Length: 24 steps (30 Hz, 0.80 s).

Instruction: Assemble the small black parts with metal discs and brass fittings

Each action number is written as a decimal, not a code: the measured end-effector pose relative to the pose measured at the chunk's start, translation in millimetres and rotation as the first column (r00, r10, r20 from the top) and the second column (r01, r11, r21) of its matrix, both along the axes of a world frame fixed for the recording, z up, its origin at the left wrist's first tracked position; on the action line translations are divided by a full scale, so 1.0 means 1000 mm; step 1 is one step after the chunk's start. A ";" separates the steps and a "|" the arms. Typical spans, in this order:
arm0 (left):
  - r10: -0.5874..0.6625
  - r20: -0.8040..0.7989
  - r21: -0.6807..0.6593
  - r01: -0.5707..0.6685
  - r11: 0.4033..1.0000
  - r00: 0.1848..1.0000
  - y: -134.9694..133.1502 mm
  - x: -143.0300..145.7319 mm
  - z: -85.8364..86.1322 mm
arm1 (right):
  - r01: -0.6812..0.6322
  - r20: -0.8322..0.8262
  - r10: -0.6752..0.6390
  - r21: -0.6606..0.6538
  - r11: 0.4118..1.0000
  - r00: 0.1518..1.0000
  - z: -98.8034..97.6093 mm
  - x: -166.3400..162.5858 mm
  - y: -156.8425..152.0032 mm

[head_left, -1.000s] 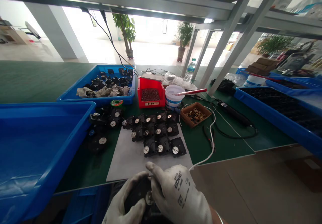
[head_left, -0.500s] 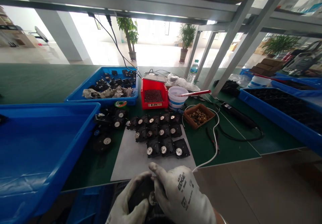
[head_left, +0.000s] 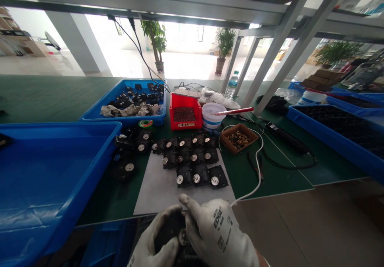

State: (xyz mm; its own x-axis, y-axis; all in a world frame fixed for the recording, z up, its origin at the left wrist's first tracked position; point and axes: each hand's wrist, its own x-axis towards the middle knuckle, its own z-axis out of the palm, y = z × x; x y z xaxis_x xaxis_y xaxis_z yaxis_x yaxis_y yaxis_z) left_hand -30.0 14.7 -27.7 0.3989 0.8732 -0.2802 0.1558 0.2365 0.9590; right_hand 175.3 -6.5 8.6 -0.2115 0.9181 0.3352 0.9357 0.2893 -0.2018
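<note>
Just off the table's front edge, my gloved left hand (head_left: 159, 241) is wrapped round a black plastic part (head_left: 166, 235) with a small silver disc (head_left: 182, 237). My gloved right hand (head_left: 210, 229) is closed at the part's right side, fingers bent against it; its fingertips are partly hidden. Beyond my hands, several similar black parts (head_left: 199, 173) with silver discs stand in rows on a white sheet (head_left: 154, 197). More such black parts (head_left: 124, 171) lie to the left of the sheet.
A large blue tray (head_left: 90, 187) stands at left, another blue tray (head_left: 126, 119) behind. A red bin (head_left: 186, 126), white tub (head_left: 211, 117) and small cardboard box (head_left: 253, 135) stand behind the rows. Pliers (head_left: 260, 171), a black corded tool (head_left: 286, 139) and a white cable (head_left: 252, 192) lie right.
The whole view has shifted very slightly. Both hands keep the same grip on the black part, with hardly any visible movement.
</note>
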 end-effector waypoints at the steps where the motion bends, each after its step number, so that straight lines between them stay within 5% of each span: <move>1: -0.003 0.002 -0.001 0.003 1.000 1.000 0.000 0.000 0.000 | -0.007 -0.005 0.007 -0.005 1.000 1.000 0.000 0.000 0.000; 13: 0.025 0.090 -0.017 -0.023 1.000 0.996 -0.001 0.003 0.003 | -0.032 -0.066 0.031 -0.022 0.999 0.997 0.011 -0.003 0.005; 20: 0.241 0.085 -0.109 -0.231 0.967 0.967 -0.001 0.008 0.008 | -0.031 -0.427 -0.111 -0.313 0.949 0.897 0.021 0.023 -0.019; 24: 0.358 0.130 -0.182 -0.332 0.925 0.925 -0.001 0.014 0.016 | -0.100 -0.427 -0.153 -0.514 0.852 0.891 0.037 0.040 -0.019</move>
